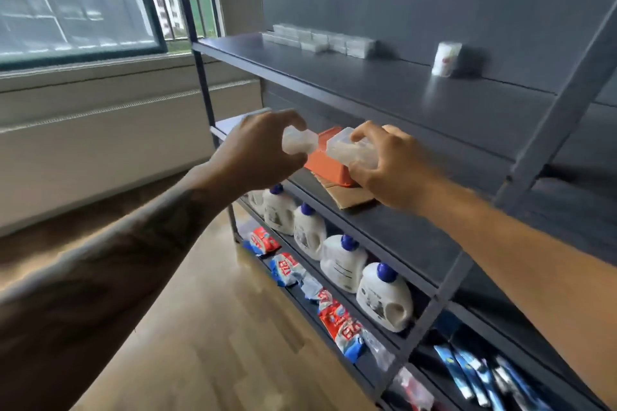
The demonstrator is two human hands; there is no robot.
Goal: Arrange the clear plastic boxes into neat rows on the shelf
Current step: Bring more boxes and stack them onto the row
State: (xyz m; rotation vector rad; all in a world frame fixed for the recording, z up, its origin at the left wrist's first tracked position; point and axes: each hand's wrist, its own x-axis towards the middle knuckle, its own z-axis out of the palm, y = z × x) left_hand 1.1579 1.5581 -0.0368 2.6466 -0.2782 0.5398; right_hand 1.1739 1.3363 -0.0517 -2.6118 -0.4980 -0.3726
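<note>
The dark metal shelf (384,83) already carries a tidy row of clear boxes (322,40) at about twelve o'clock on its top board, so the task looks partly done. Two boxes are not yet placed. At nine o'clock of centre, the left hand (257,153) curls around a small, smooth, see-through box (298,140); at three o'clock, the right hand (387,167) pinches a ribbed, rectangular one (347,148), above an orange bin (330,160).
</note>
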